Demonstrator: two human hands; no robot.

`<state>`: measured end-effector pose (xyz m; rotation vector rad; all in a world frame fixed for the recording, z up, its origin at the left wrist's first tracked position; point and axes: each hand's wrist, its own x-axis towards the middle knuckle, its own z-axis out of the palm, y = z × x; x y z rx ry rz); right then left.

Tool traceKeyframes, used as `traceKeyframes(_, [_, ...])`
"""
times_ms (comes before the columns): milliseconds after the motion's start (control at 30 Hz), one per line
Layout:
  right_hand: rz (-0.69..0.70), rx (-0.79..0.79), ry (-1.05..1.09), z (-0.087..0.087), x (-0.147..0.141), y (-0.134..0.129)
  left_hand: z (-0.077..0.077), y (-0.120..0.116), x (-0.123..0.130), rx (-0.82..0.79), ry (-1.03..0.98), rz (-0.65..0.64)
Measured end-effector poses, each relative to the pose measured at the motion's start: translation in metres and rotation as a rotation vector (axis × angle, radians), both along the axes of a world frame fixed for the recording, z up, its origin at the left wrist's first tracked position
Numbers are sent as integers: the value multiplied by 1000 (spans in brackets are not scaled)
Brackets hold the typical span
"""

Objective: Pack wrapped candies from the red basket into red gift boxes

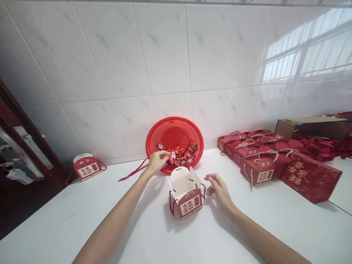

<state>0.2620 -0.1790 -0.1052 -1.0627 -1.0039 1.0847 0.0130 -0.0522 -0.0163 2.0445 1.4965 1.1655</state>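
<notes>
My left hand (157, 161) is at the front of a red plastic basket (154, 136), its thumb and fingers closed on a wrapped candy (172, 157) with a red, white and purple wrapper. More red-wrapped candies (189, 154) lie in the tilted basket. In front of it stands a red and white gift box (190, 206), its top flaps raised, showing the white inside, with dark red cord handles at its sides. My right hand (219, 189) hovers just right of this box, fingers loosely bent and apart, with nothing in them.
A closed gift box (87, 168) stands alone at the left. Several closed red boxes (255, 165) with cord handles are grouped at the right, beside a larger red box (310, 178). Behind them are a brown cardboard box (286, 128) and dark red ribbons. A tiled wall (165, 55) borders the table.
</notes>
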Motion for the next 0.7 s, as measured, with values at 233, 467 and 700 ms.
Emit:
traceKeyframes(233, [-37,41,-94,-20,-6,5,8,39,48,77,515,-171])
traceKeyframes(467, [-24,33,-185,-19,-8,6,4,73,89,114,864,-240])
traceKeyframes(700, [-5,-2,-200,-26,-8,11,4,98,116,166,901,-298])
